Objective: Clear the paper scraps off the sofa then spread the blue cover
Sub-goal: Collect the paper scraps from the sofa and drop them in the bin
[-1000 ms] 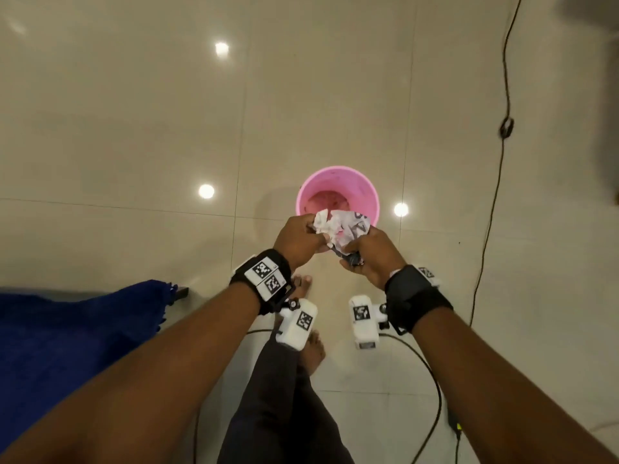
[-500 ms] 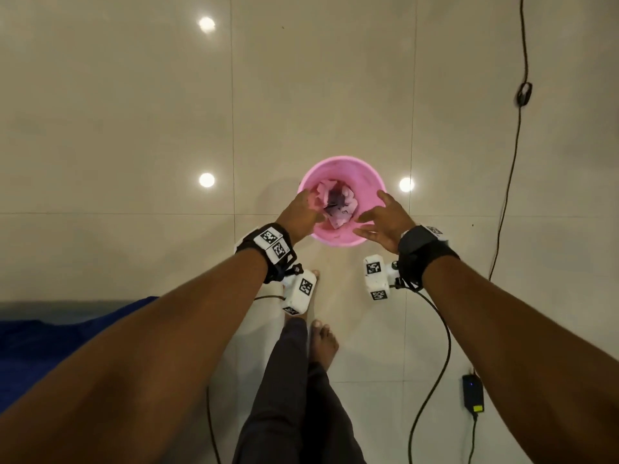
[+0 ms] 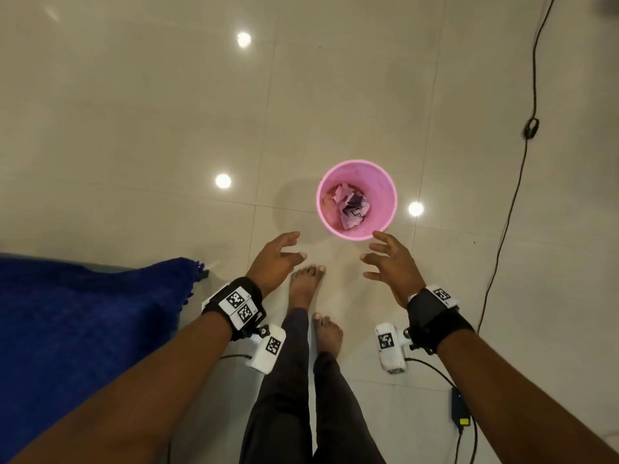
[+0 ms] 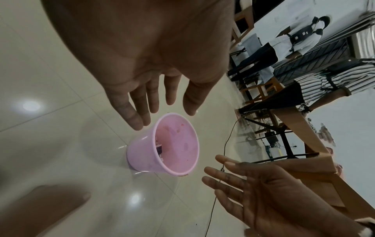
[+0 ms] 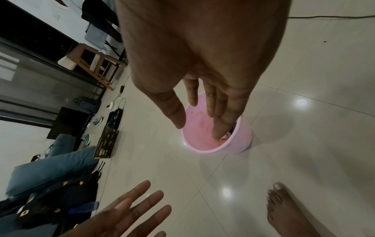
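Both the left hand (image 3: 274,259) and right hand (image 3: 392,266) hover empty, fingers spread, near the pink bin (image 3: 385,182) holding paper scraps (image 3: 351,209)

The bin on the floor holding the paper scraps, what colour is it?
Pink; the bin shows best in the head view.

Left hand (image 3: 273,259) empty, fingers spread; right hand (image 3: 392,262) likewise, seemingly relaxed.

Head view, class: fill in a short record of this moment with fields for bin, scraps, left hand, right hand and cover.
bin: pink bin, upright on the tiled floor
scraps: paper scraps inside the bin
left hand: left hand open, empty
right hand: right hand open, empty
cover: blue cover bunched at left, not yet spread
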